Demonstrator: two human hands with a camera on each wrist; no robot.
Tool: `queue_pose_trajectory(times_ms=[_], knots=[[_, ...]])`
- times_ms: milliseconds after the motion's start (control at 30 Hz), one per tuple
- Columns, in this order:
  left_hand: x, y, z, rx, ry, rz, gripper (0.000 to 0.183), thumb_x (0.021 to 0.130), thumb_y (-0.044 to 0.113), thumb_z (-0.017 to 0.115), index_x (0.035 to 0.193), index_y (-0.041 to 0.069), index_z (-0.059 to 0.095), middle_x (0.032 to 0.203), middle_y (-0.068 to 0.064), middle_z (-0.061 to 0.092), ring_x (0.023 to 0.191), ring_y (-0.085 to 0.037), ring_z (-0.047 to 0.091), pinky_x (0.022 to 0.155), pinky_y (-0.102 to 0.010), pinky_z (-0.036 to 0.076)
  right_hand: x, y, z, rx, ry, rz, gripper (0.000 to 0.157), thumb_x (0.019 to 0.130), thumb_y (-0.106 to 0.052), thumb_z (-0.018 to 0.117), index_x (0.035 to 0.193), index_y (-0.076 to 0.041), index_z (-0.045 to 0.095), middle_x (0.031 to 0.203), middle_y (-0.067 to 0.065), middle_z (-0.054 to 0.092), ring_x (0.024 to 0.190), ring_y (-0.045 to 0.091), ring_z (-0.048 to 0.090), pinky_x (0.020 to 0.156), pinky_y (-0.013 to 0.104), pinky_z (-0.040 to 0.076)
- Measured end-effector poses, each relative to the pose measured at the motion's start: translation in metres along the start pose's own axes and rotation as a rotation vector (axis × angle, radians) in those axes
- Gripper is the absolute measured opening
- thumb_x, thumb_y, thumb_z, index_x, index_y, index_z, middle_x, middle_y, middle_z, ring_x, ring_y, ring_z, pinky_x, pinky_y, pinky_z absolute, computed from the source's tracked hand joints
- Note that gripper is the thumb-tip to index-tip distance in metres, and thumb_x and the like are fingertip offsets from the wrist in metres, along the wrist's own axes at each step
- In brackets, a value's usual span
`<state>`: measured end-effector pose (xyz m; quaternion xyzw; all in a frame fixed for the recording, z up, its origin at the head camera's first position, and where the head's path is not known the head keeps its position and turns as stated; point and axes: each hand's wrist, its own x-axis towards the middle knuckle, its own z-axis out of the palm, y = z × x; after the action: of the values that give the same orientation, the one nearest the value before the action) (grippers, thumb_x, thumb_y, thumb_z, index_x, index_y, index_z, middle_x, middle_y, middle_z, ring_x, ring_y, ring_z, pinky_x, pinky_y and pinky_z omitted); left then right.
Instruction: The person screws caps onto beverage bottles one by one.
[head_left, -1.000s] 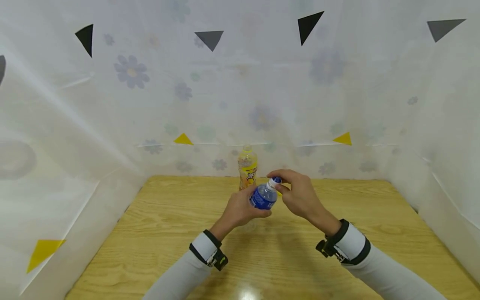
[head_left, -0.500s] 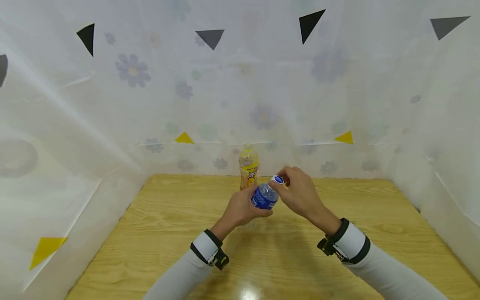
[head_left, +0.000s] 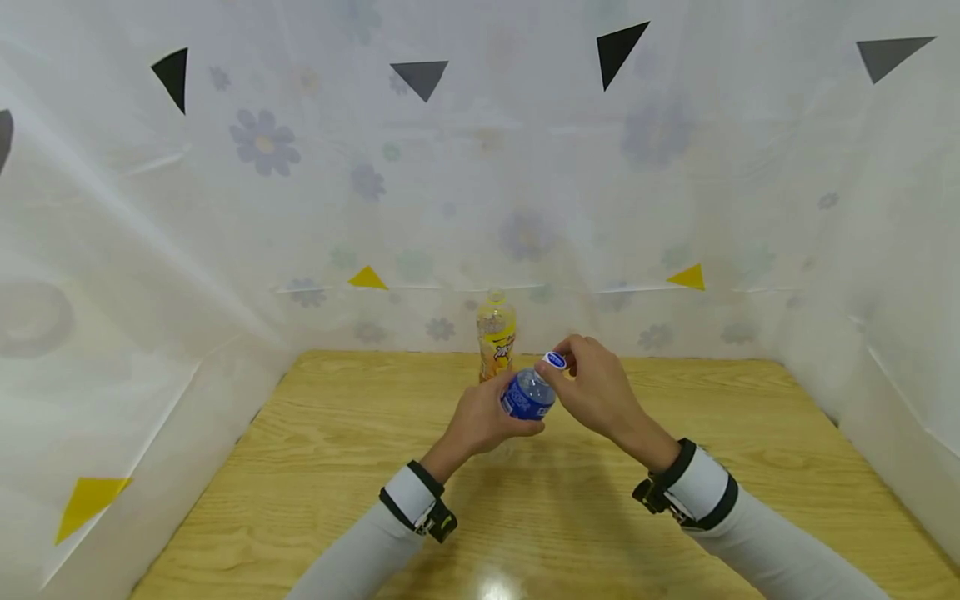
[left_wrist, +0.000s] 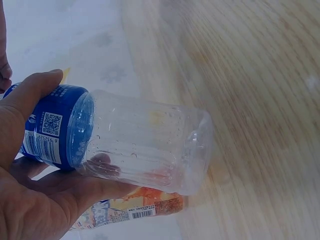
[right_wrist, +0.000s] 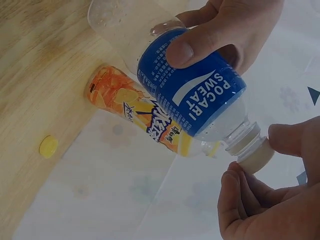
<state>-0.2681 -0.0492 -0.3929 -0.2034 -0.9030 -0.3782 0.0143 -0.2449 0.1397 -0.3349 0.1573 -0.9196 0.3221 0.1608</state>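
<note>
Just in front of the orange bottle point(head_left: 496, 343), L hand point(head_left: 480, 418) grips the blue bottle point(head_left: 527, 397), R hand point(head_left: 597, 388) pinches its cap point(head_left: 555, 360). Prob the cap-twisting step, direction unclear; next turn needs L hand steady imo.

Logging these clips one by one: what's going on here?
A person's left hand grips a tilted blue-labelled bottle while their right hand pinches its white cap at the mouth; how tight it is can't be told. Behind, an orange-and-yellow bottle stands upright, apparently uncapped, on the wooden table, where a yellow cap also lies.
</note>
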Motion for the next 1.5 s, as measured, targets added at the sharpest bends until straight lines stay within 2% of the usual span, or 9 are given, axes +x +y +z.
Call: queue_pose_trajectory(times_ms=[100,233,400,600,733,867,1067,1267,1500], knots=[[0.000,0.000,0.000,0.002,0.005,0.002,0.077,0.079,0.042,0.086,0.143,0.012,0.055,0.121,-0.009,0.070,0.106,-0.026,0.069,0.085,-0.042,0.057,0.001,-0.001,-0.002,-0.018,-0.027,0.006,0.042,0.096,-0.035,0.070,0.119,0.000,0.062,0.101,0.014,0.064,0.089,0.027,0.060,0.072,0.041,0.051],[0.000,-0.001,0.001,0.019,0.007,0.001,0.078,0.078,0.044,0.086,0.142,0.011,0.055,0.122,-0.010,0.070,0.106,-0.026,0.069,0.085,-0.043,0.057,0.000,-0.002,-0.009,-0.029,-0.106,0.032,0.063,0.094,-0.038,0.071,0.140,0.000,0.051,0.118,0.021,0.064,0.105,0.036,0.062,0.079,0.049,0.055],[0.001,-0.002,0.002,0.005,0.001,-0.014,0.080,0.078,0.042,0.087,0.144,0.011,0.054,0.126,-0.011,0.069,0.110,-0.028,0.068,0.088,-0.045,0.057,-0.002,-0.004,-0.019,-0.005,-0.142,-0.017,0.059,0.096,-0.018,0.067,0.150,-0.005,0.045,0.134,0.025,0.059,0.119,0.045,0.059,0.092,0.058,0.052],[0.001,-0.004,0.001,-0.021,-0.002,-0.010,0.077,0.078,0.040,0.088,0.141,0.012,0.056,0.124,-0.010,0.069,0.109,-0.027,0.068,0.088,-0.045,0.056,-0.003,-0.007,-0.017,0.025,-0.079,-0.094,0.047,0.095,0.003,0.061,0.141,-0.006,0.057,0.137,0.019,0.061,0.118,0.041,0.061,0.096,0.056,0.052],[0.000,-0.005,0.001,-0.023,-0.002,-0.001,0.075,0.078,0.041,0.087,0.140,0.012,0.057,0.122,-0.009,0.070,0.107,-0.026,0.069,0.085,-0.043,0.057,-0.003,-0.007,-0.013,0.034,-0.061,-0.099,0.038,0.095,0.007,0.060,0.129,-0.006,0.066,0.126,0.017,0.067,0.104,0.036,0.067,0.085,0.050,0.057],[0.000,-0.006,0.001,-0.030,-0.007,-0.001,0.075,0.078,0.041,0.087,0.140,0.012,0.057,0.122,-0.009,0.070,0.106,-0.026,0.069,0.085,-0.043,0.057,-0.003,-0.007,-0.012,0.035,-0.050,-0.098,0.034,0.095,0.008,0.060,0.124,-0.005,0.068,0.116,0.016,0.069,0.094,0.033,0.069,0.077,0.046,0.059],[0.002,-0.005,0.001,-0.012,0.006,0.010,0.073,0.077,0.042,0.087,0.138,0.013,0.058,0.119,-0.007,0.070,0.104,-0.024,0.069,0.083,-0.041,0.057,-0.002,-0.007,-0.012,0.037,-0.047,-0.085,0.031,0.095,0.005,0.060,0.125,-0.002,0.067,0.109,0.016,0.069,0.091,0.030,0.068,0.074,0.043,0.058],[0.002,-0.003,0.001,0.005,0.014,0.012,0.073,0.077,0.041,0.088,0.137,0.011,0.058,0.119,-0.009,0.070,0.104,-0.025,0.069,0.084,-0.042,0.057,0.000,-0.007,-0.011,0.026,-0.038,-0.046,0.023,0.096,-0.011,0.068,0.115,0.001,0.067,0.099,0.014,0.066,0.086,0.024,0.063,0.069,0.039,0.054],[0.000,-0.003,0.001,0.000,0.008,-0.002,0.077,0.078,0.039,0.088,0.141,0.011,0.056,0.122,-0.010,0.070,0.106,-0.027,0.069,0.085,-0.044,0.057,0.000,-0.005,-0.009,0.022,-0.024,-0.005,0.022,0.097,-0.021,0.069,0.106,-0.001,0.066,0.100,0.014,0.066,0.089,0.026,0.064,0.075,0.044,0.054]])
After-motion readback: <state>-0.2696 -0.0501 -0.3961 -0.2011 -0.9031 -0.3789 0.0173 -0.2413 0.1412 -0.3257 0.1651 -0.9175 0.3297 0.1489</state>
